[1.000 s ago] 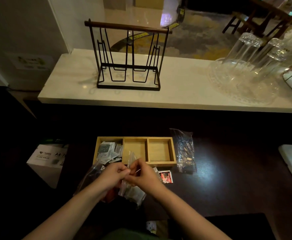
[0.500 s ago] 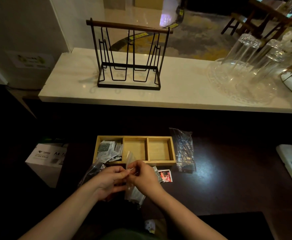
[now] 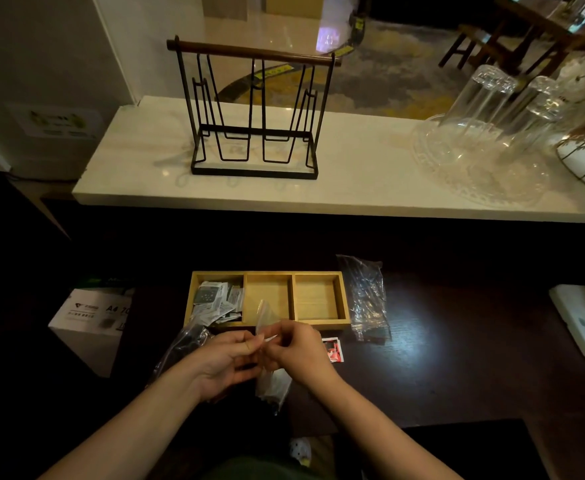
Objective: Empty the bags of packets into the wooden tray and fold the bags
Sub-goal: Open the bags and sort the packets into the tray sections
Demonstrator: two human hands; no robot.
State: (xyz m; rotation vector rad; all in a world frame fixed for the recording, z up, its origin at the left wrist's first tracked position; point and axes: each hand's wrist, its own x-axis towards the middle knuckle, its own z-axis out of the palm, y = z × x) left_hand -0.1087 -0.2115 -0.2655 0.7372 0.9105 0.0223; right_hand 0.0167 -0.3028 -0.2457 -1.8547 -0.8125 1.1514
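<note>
A wooden tray (image 3: pixel 320 326) with three compartments lies on the dark table; its left compartment holds several grey and white packets (image 3: pixel 215 299), the other two are bare. Just in front of it, my left hand (image 3: pixel 227 362) and my right hand (image 3: pixel 298 351) both pinch the top edge of a small clear bag of packets (image 3: pixel 272 382), which hangs below them. Another clear bag (image 3: pixel 367 299) lies right of the tray. A crumpled clear bag (image 3: pixel 183 344) lies left of my left hand. A red and white packet (image 3: pixel 334 351) sits by my right hand.
A white A4 paper box (image 3: pixel 90 323) stands left of the table. A white object (image 3: pixel 582 323) lies at the right edge. Behind, a raised marble counter (image 3: pixel 353 168) carries a black wire rack (image 3: pixel 253 112) and upturned glasses on a glass tray (image 3: pixel 485 147).
My hands have stayed in front of the tray, working the top edge of the small bag. The bag's upper flap now stands a little higher over the tray's front wall.
</note>
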